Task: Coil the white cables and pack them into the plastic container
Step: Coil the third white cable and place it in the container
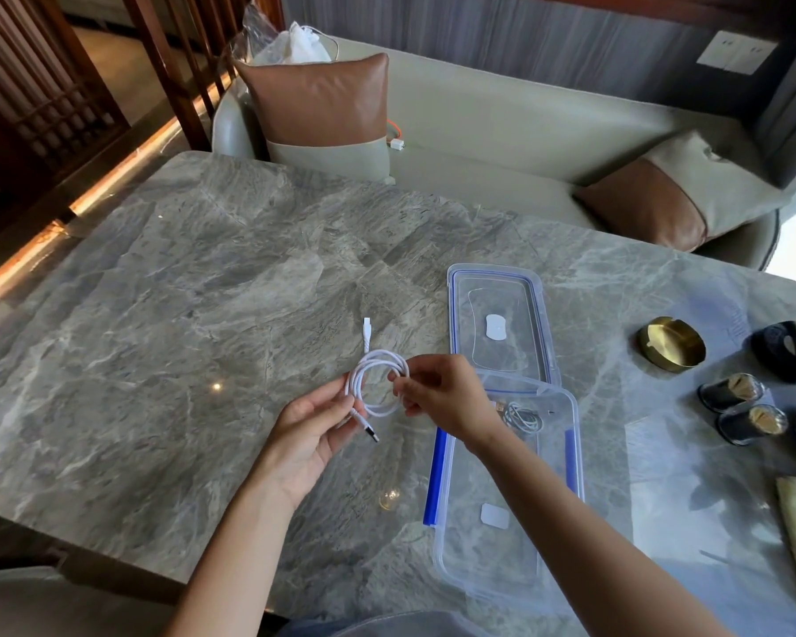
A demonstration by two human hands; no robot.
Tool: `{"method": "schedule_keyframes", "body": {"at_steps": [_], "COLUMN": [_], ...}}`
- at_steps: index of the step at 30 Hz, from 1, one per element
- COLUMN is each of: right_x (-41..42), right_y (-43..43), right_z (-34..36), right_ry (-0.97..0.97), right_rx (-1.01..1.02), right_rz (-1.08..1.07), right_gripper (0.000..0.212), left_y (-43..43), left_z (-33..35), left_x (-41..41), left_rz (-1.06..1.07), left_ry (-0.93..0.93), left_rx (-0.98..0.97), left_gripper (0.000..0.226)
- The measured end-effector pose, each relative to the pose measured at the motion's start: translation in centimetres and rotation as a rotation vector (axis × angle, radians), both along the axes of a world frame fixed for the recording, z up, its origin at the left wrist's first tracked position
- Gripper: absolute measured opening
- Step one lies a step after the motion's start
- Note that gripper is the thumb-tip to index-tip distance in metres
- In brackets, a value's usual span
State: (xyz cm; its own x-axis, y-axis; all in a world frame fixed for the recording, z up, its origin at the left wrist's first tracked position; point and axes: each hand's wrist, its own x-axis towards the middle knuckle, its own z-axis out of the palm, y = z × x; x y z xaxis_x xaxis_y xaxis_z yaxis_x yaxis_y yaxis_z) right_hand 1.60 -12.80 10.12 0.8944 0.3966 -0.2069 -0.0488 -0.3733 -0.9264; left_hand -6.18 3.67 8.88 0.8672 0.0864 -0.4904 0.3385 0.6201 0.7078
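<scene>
While coiled, cable (355, 383) in both grips (306, 429) (442, 397)

surface (180, 291): grey veined stone, polished, glossy | container (492, 567): clear smooth plastic, blue plastic clips | lid (515, 360) beyond container: clear plastic, blue seal | white cable (355, 383) left of container: smooth sheath, shiny metal plug (372, 434) | ashtray (671, 344) right of container: gold-toned metal, satin sheen | cushion (318, 98) far beyond container: brown leather-look

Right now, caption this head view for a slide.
Left hand and right hand hold a coiled cable beside the open container, another cable inside.
</scene>
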Motion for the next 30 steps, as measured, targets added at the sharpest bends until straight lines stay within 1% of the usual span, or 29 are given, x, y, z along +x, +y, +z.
{"method": "schedule_keyframes", "body": {"at_steps": [3,6,10,12,14,17,20,22,23,25,27,29,30], "right_x": [-0.6,-1.8,-3.6,-4.2,-4.4,-4.4,-4.1,-3.8,-3.7,-3.6,-3.4,-3.2,-3.0], "right_y": [0.1,0.6,1.7,1.9,1.8,1.4,0.8,0.4,0.3,0.0,-0.1,-0.3,-0.4], "right_z": [0.0,-0.3,-1.0,-1.2,-1.3,-1.2,-0.9,-0.7,-0.6,-0.4,-0.2,0.0,0.1], "right_ry": [0.082,0.128,0.217,0.256,0.285,0.317,0.336,0.359,0.37,0.385,0.395,0.407,0.415], "right_rx": [0.105,0.146,0.24,0.307,0.365,0.415,0.44,0.456,0.459,0.453,0.446,0.445,0.449], "right_rz": [-0.03,0.007,0.069,0.052,0.019,0.001,0.015,0.041,0.066,0.134,0.192,0.226,0.241], "right_gripper": [0.014,0.008,0.01,0.01,0.007,0.005,0.007,0.006,0.006,0.007,0.009,0.009,0.01], "left_y": [-1.2,-2.3,-3.7,-4.0,-3.9,-3.3,-2.6,-1.9,-1.6,-1.2,-1.0,-0.8,-0.6], "left_z": [-0.1,-0.5,-0.7,-0.6,-0.6,-0.4,0.0,0.1,0.1,0.2,0.3,0.6,0.8], "left_x": [0.1,0.3,0.7,0.7,0.6,0.3,0.2,0.4,0.6,0.9,1.0,1.1,1.1], "left_rz": [0.184,0.391,0.59,0.619,0.558,0.377,0.23,0.182,0.171,0.152,0.127,0.062,-0.004], "left_ry": [-0.013,0.006,-0.02,-0.079,-0.136,-0.24,-0.328,-0.344,-0.338,-0.327,-0.3,-0.236,-0.212], "left_rx": [0.058,0.137,0.338,0.507,0.651,0.765,0.923,1.047,1.073,1.066,1.003,0.88,0.766], "left_gripper": [0.023,0.02,0.019,0.023,0.03,0.039,0.032,0.024,0.021,0.021,0.022,0.025,0.025]}}
